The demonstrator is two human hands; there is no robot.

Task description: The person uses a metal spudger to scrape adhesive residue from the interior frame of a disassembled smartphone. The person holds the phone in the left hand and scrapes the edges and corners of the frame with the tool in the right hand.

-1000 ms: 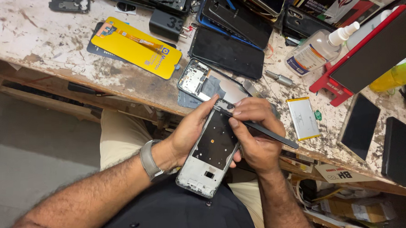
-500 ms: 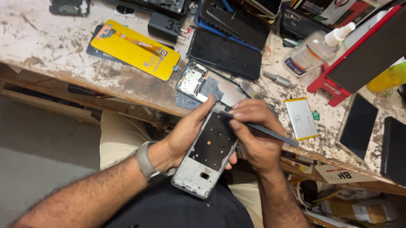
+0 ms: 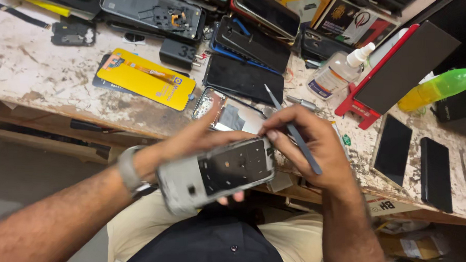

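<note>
Our left hand (image 3: pixel 191 142) is closed around an opened phone frame (image 3: pixel 218 173), cradling it from beneath, fingertips showing under its lower edge. Our right hand (image 3: pixel 315 144) pinches thin grey tweezers (image 3: pixel 291 129), thumb touching the frame's top corner. The frame, grey with a dark inner plate, lies crosswise, blurred, above our lap before the counter (image 3: pixel 49 83).

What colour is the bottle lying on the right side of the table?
The plastic bottle is bright yellow-green, seen best in the head view.
</note>
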